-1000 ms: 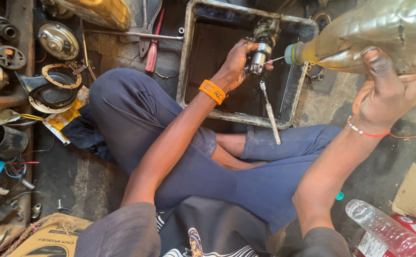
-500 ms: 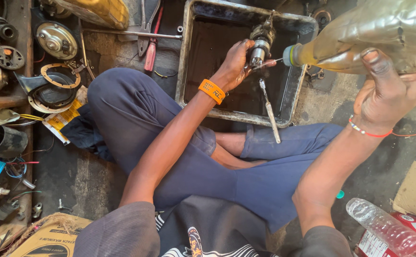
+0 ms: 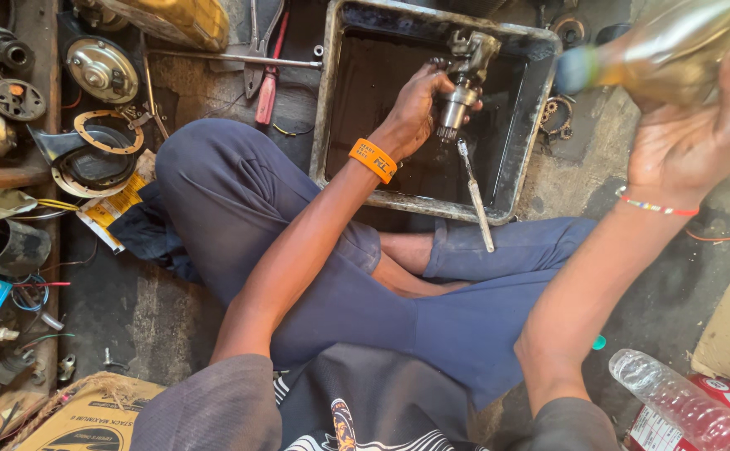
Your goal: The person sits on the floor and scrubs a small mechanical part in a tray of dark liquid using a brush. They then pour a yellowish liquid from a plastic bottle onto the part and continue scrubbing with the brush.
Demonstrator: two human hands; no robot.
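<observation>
We sit on a grimy concrete floor [image 3: 173, 309]. On it rest a black metal tray [image 3: 331, 92], red-handled pliers [image 3: 266, 83], a long steel rod [image 3: 231, 60], round engine covers [image 3: 98, 68], a clear plastic bottle [image 3: 682, 409] and a cardboard box [image 3: 73, 413].

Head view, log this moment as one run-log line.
left hand: holds metal part over black tray | right hand: holds tilted bottle | screwdriver: rests on tray rim
</observation>
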